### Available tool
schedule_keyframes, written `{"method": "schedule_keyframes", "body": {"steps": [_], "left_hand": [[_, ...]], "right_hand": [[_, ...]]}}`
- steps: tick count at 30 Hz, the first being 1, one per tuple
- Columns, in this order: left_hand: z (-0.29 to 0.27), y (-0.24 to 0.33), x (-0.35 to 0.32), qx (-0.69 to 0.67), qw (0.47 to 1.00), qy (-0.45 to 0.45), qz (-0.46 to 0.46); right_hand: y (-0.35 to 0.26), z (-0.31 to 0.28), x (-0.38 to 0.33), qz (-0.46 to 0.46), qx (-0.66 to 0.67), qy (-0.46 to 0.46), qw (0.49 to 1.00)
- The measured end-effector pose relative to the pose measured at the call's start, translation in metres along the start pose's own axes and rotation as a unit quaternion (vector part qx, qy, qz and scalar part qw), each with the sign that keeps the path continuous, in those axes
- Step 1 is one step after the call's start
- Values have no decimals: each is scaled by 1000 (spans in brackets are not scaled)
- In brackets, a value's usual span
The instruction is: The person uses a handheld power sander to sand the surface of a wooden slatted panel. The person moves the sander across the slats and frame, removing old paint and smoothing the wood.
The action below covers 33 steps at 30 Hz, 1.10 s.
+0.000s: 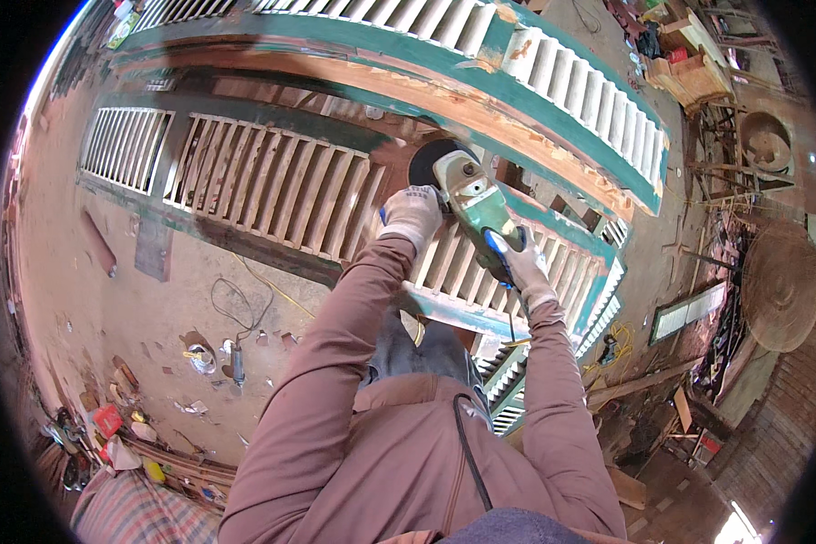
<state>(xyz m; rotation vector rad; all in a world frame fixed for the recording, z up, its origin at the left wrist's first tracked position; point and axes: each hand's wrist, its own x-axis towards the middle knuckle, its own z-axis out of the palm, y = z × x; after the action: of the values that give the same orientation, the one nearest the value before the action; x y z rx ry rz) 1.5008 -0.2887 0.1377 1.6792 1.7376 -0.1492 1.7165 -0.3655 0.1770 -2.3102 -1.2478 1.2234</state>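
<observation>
Both my gloved hands hold a green angle grinder (482, 210) over a louvred wooden shutter (272, 186). My left hand (414, 214) is closed near the grinder's head, on what looks like its side handle. Around the rear of the body wraps my right hand (519, 258). A dark round disc (432, 165) sits at the front of the tool, over the shutter's far rail. I cannot tell whether the disc touches the wood. Parts of the shutter's frame are green, while other parts and many slats show bare or worn brown wood.
Beyond lies another green shutter with white slats (553, 77), beside a long bare-edged beam (408, 86). A cord (245, 313) and a small dark tool (238, 364) lie on the dirt floor at left. A round woven tray (782, 286) and wooden pieces (698, 82) stand at right.
</observation>
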Motion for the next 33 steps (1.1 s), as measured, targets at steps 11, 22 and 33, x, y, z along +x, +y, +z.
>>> {"method": "schedule_keyframes", "body": {"steps": [11, 22, 33], "left_hand": [[69, 111, 15, 19, 992, -46, 114], [147, 253, 5, 31, 970, -98, 219], [221, 355, -12, 38, 953, -147, 261]], "right_hand": [[119, -68, 2, 77, 241, 34, 967], [230, -163, -13, 117, 91, 157, 976], [338, -223, -29, 185, 149, 155, 959]]}}
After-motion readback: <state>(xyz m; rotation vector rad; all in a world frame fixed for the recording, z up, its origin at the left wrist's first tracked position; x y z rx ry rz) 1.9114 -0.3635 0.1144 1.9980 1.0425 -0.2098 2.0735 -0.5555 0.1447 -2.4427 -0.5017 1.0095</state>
